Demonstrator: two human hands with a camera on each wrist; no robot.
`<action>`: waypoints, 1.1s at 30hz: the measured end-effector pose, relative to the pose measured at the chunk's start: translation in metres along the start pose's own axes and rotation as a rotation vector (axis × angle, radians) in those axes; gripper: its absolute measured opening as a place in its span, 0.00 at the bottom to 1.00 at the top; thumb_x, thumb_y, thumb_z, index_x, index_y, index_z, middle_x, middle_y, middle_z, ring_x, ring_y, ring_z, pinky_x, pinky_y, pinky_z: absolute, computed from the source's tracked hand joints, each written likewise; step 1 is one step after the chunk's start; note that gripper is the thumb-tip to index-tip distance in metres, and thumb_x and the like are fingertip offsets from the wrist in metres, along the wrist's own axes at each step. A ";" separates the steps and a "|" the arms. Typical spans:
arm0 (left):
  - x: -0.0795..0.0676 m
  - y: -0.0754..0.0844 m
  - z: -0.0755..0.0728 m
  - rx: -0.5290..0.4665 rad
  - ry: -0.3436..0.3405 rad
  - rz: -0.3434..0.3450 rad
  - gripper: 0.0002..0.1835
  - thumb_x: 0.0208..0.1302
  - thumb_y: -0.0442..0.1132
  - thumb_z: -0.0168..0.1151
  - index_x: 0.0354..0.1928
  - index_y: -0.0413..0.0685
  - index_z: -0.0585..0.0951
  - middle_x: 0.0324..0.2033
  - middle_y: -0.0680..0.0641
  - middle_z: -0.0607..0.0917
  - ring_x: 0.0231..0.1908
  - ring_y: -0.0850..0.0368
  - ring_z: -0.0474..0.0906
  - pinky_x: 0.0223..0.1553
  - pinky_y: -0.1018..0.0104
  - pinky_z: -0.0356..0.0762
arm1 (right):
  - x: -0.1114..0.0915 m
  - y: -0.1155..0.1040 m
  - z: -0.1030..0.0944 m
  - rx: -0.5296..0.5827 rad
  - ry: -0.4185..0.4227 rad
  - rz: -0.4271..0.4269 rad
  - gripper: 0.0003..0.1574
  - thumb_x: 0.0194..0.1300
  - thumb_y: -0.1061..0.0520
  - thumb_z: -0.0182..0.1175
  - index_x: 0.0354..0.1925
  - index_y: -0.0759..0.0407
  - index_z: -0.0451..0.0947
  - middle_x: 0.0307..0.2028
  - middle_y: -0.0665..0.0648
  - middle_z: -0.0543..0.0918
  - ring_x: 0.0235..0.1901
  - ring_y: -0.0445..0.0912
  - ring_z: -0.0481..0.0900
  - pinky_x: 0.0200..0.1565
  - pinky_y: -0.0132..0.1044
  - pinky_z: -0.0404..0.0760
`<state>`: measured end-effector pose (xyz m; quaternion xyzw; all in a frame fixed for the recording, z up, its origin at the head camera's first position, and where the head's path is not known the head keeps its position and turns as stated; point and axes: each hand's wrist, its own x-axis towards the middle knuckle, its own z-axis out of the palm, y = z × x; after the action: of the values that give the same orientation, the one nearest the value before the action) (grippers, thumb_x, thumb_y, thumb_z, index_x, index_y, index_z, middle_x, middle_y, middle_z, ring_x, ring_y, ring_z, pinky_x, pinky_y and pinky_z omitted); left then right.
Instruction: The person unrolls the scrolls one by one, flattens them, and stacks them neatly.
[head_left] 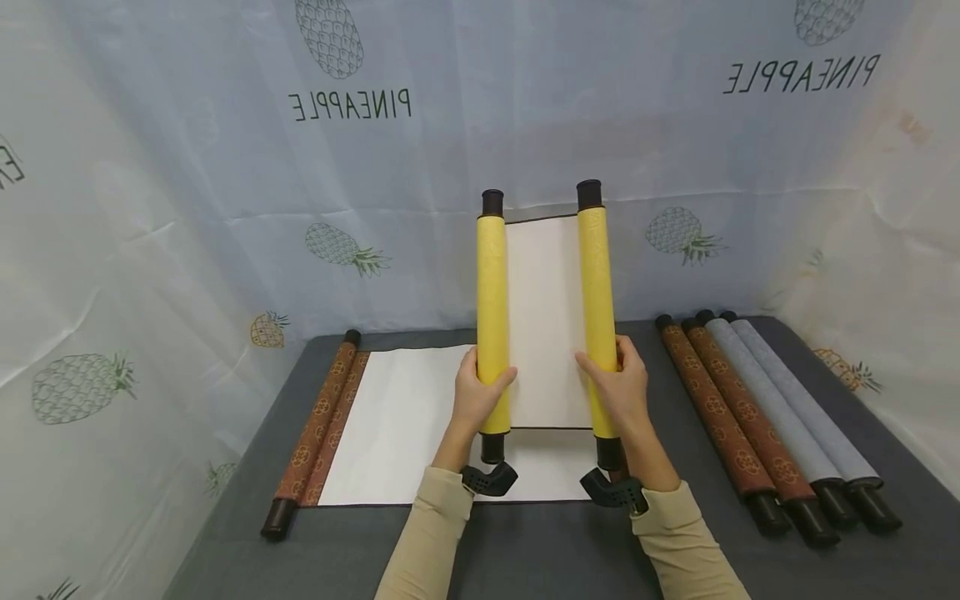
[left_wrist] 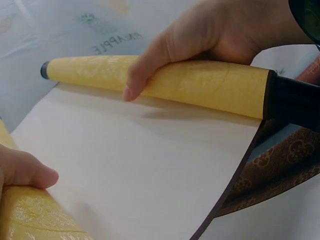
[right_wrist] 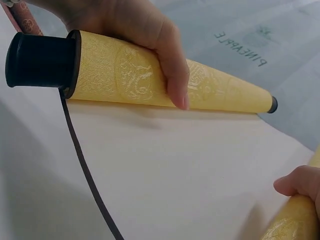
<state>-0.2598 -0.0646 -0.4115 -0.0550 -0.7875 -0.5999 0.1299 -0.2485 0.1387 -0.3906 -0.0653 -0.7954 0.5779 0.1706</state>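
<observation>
A yellow scroll (head_left: 492, 300) with black end knobs is held up off the table, partly unrolled, its blank white paper (head_left: 546, 325) stretched between two rolls. My left hand (head_left: 480, 392) grips the left roll, thumb across its front; in the left wrist view that thumb lies over the yellow cloth (left_wrist: 200, 82). The right roll (head_left: 597, 317) is gripped by my right hand (head_left: 624, 387), its thumb at the paper's edge. Beneath, a brown patterned scroll (head_left: 318, 425) lies spread on the table, its white paper (head_left: 397, 425) partly hidden behind the yellow one and my hands.
At the table's right side lie two rolled brown scrolls (head_left: 716, 408) and two grey ones (head_left: 795, 392), side by side. The dark grey table (head_left: 547, 550) is backed by a white curtain (head_left: 225, 167) printed with pineapples, which hangs on both sides too.
</observation>
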 end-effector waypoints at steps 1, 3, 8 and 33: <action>0.000 0.000 -0.001 0.001 -0.006 0.001 0.28 0.55 0.39 0.67 0.57 0.35 0.71 0.41 0.36 0.77 0.35 0.54 0.72 0.36 0.67 0.71 | 0.000 0.000 -0.001 -0.004 0.004 -0.002 0.28 0.59 0.52 0.67 0.54 0.62 0.70 0.38 0.58 0.74 0.33 0.44 0.70 0.34 0.33 0.72; 0.000 0.000 -0.002 0.006 -0.022 0.005 0.28 0.55 0.40 0.67 0.56 0.35 0.72 0.40 0.36 0.77 0.34 0.54 0.72 0.36 0.67 0.72 | 0.000 0.000 -0.002 -0.014 0.010 -0.007 0.28 0.59 0.52 0.68 0.54 0.62 0.71 0.38 0.60 0.76 0.32 0.43 0.70 0.34 0.32 0.72; 0.001 -0.001 -0.008 0.018 -0.055 0.036 0.26 0.55 0.39 0.68 0.53 0.35 0.73 0.39 0.35 0.79 0.34 0.54 0.74 0.35 0.67 0.74 | 0.001 0.000 -0.005 -0.044 0.023 -0.020 0.31 0.57 0.54 0.69 0.55 0.63 0.73 0.41 0.65 0.79 0.32 0.41 0.73 0.33 0.28 0.74; 0.001 0.002 -0.007 -0.069 -0.182 -0.067 0.36 0.67 0.32 0.53 0.73 0.40 0.48 0.54 0.33 0.71 0.48 0.47 0.71 0.48 0.59 0.69 | 0.000 -0.010 -0.015 -0.066 -0.033 0.124 0.37 0.65 0.50 0.61 0.66 0.61 0.60 0.53 0.70 0.79 0.37 0.49 0.76 0.35 0.31 0.72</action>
<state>-0.2592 -0.0707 -0.4075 -0.0871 -0.7763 -0.6233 0.0358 -0.2427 0.1490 -0.3773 -0.1106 -0.8111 0.5620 0.1189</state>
